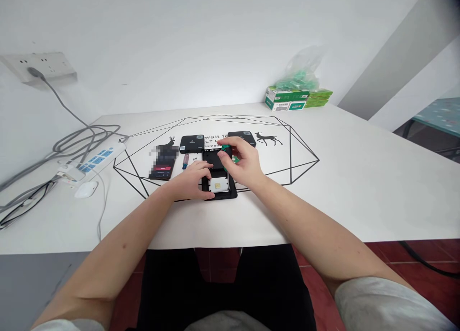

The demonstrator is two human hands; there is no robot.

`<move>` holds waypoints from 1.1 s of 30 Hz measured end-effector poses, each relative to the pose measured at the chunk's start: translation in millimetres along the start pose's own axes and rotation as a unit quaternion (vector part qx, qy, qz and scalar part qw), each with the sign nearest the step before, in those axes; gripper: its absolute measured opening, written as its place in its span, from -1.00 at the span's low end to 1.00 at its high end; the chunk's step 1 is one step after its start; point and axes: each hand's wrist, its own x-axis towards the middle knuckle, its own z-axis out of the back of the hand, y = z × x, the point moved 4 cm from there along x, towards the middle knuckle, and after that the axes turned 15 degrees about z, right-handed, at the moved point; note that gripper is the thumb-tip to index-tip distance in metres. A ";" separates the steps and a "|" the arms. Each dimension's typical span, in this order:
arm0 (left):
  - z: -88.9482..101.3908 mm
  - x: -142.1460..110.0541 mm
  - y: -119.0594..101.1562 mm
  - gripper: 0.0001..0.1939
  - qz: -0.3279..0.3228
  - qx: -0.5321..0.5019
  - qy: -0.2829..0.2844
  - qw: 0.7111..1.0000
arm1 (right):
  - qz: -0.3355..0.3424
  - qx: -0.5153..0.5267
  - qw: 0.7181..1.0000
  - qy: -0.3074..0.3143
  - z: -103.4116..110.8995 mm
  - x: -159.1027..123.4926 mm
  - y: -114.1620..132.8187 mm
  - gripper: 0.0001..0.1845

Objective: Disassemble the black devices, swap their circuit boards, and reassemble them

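Observation:
An open black device casing (233,193) lies on the table, with a silvery plate (220,184) bearing a gold square inside its near part. My left hand (192,180) grips the casing's left side, thumb at the near edge and fingers over the inside. Above the far right part, my right hand (246,163) is closed with thumb and forefinger on a green circuit board (226,151), mostly hidden by the fingers. To the left lie a small screwdriver (185,161) and a few tiny dark screws (195,159).
Two flat black boxes (191,143) sit behind the casing. A phone (163,168) lies left. Further left are a power strip (97,163), grey cables (77,142) and a white mouse (86,189). Green-white cartons (287,98) with a plastic bag (302,72) stand back right.

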 end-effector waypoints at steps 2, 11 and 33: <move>-0.5 0.6 0.4 -0.63 0.000 -0.002 -0.002 1.000 | 0.012 0.006 1.000 -0.011 1.3 0.4 1.1 -0.80; -0.1 1.3 1.0 -0.64 -0.019 -0.018 -0.001 1.000 | 0.059 0.003 0.998 -0.016 1.6 1.4 5.2 -0.80; 1.4 2.6 -0.6 -0.62 -0.035 -0.013 -0.009 0.999 | 0.170 -0.050 0.984 -0.008 -0.3 0.2 11.9 -0.72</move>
